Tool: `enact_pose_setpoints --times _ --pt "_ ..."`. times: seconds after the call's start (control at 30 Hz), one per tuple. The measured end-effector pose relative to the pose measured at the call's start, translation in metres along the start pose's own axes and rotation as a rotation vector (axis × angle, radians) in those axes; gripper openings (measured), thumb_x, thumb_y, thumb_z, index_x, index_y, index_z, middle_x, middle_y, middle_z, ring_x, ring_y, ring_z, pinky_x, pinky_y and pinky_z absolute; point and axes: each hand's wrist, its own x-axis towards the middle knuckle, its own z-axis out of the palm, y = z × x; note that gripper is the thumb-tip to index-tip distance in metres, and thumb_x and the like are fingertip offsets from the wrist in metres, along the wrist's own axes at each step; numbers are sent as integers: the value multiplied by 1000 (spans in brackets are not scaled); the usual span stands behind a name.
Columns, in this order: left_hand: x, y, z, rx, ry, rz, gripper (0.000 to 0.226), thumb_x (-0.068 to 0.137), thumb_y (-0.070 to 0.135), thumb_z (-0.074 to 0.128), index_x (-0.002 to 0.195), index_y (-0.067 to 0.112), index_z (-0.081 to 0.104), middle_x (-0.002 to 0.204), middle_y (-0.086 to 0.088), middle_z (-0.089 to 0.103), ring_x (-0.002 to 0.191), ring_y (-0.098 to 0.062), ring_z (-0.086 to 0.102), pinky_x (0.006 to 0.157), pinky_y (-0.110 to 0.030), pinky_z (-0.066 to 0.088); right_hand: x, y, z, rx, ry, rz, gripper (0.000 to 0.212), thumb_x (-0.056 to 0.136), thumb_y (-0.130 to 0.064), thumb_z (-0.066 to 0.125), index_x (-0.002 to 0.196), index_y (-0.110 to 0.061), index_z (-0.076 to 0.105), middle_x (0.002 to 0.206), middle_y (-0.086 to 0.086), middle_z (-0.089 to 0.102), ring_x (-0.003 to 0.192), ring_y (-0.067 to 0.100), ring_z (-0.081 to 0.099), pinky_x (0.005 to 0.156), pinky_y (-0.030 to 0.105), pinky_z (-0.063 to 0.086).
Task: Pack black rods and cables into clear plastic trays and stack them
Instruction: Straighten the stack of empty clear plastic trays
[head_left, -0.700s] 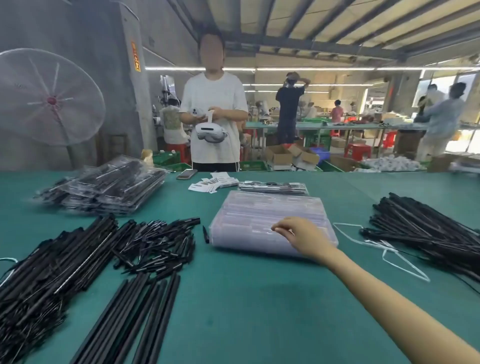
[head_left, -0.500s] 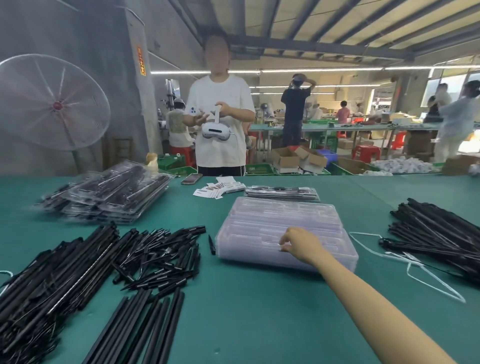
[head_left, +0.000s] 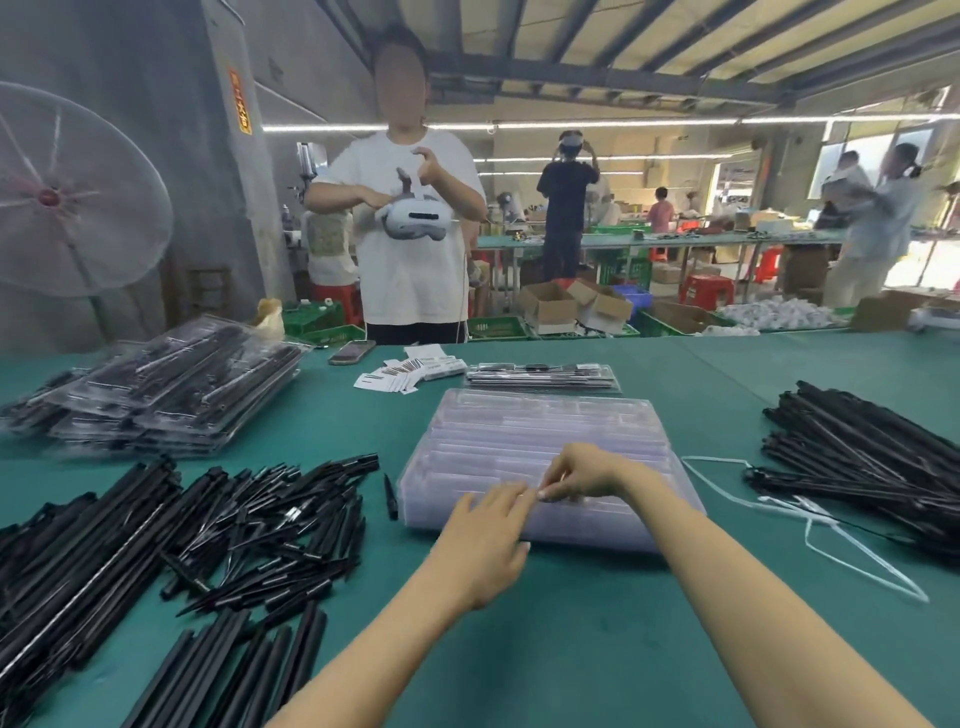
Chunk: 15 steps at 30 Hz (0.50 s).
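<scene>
Right hand (head_left: 582, 474): on the near edge of the stack of clear trays (head_left: 545, 447), fingertips pinching the top tray's rim.
Left hand (head_left: 485, 540): fingers relaxed, straight, touching that same edge just beside it.
Stack: dead ahead, long axis left to right.
Black rods (head_left: 78, 561): piled left, nearer the left hand.
More rods (head_left: 872, 457): far right.

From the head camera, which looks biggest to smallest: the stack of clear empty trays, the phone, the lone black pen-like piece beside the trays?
1. Stack of clear empty trays.
2. Phone, though it lies farther off, so it looks smaller than it is.
3. Lone black piece.
</scene>
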Motion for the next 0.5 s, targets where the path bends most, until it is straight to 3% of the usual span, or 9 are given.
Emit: enact_pose_setpoints --times 0.13,0.3,0.37,0.5 --pt "12 -5 38 133 -91 -84 71 99 28 37 152 16 -9 160 0 -10 147 -15 -6 119 -42 -3 2 1 5 -82 76 -82 16 90 -17 64 94 -4 74 85 13 73 55 -2 51 55 11 42" --pt "4 -4 64 147 -56 -93 83 95 22 40 147 17 -24 148 4 -35 143 -18 -24 117 -42 -10 0 12 6 55 70 -76 22 86 -23 70 97 -5 75 92 12 73 72 8 58 65 14 44" --pt "3 -6 65 112 -44 -101 83 93 17 39 147 19 -24 144 7 -38 142 -15 -26 117 -40 -12 3 13 5 116 42 -50 21 85 -25 71 96 -7 75 86 7 71 73 7 56 64 13 43" --pt "0 -8 63 74 -27 -86 84 92 15 38 142 24 -30 146 10 -38 135 -11 -34 116 -39 -15 8 13 2 148 -14 4 22 82 -29 73 93 -10 76 83 3 68 77 10 55 75 25 44"
